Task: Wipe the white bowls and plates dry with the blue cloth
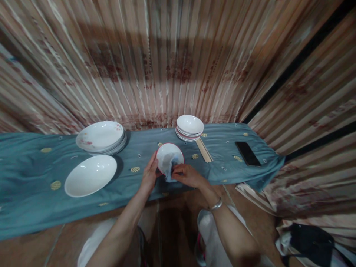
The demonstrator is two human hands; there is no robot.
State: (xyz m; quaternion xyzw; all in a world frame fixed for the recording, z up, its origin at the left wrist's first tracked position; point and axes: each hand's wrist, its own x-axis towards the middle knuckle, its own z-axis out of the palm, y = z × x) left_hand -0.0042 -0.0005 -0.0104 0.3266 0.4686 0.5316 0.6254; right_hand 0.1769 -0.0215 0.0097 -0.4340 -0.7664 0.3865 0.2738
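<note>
A small white bowl with a red rim (164,151) is tilted toward me above the front of the table. My left hand (150,171) grips it by its left side, fingers closed at the rim. Bunched in the bowl and hanging over its near edge is a pale blue-grey cloth (170,167). My right hand (185,175) pinches that cloth at the bowl's lower right. Behind the bowl, to the right, stands a stack of small bowls (190,126), with several chopsticks (204,151) lying beside it.
A blue-green patterned cloth (150,148) covers the long narrow table. On the left are a stack of floral plates (100,135) and a large white bowl (91,176). A black phone (247,153) lies at the right. Pleated curtains (172,63) hang close behind. A dark bag (311,241) sits lower right.
</note>
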